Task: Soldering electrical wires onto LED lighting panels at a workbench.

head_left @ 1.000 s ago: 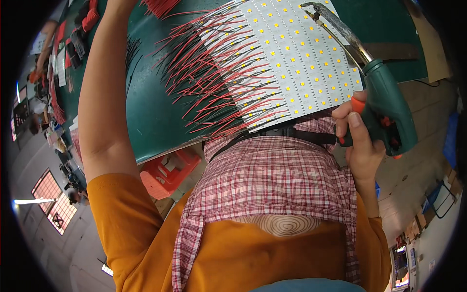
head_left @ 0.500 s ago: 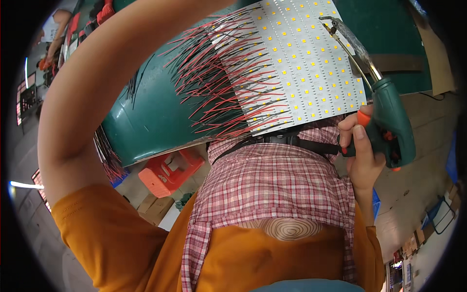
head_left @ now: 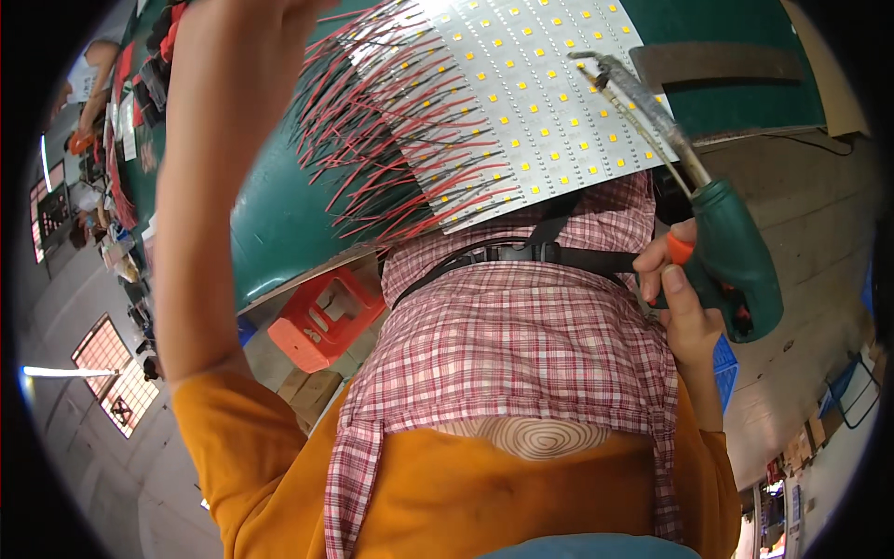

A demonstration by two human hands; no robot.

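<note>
My right hand [head_left: 687,303] is wrapped around the grip of a green soldering gun [head_left: 740,252], a finger at its orange trigger. The gun's metal tip hangs over the right part of a white LED panel [head_left: 549,107] dotted with yellow chips. Red and black wires [head_left: 372,140] fan out from the panel's left side, many lying across its surface. My left hand [head_left: 284,7] is at the top edge, beyond the wires' far end. Its fingers are cut off by the picture's edge, so what they hold, if anything, is hidden.
The panel rests on a green worktop [head_left: 270,219], overhanging its near edge. A dark flat strip [head_left: 722,67] lies right of the panel. Below the worktop stands a red plastic stool [head_left: 321,321], with cardboard boxes [head_left: 312,391] nearby. Another person's arm [head_left: 93,88] shows at far left.
My left arm has swung left, its hand now beyond the wires instead of over the panel's far side. The panel sits further left and up in view. The right hand still grips the soldering gun.
</note>
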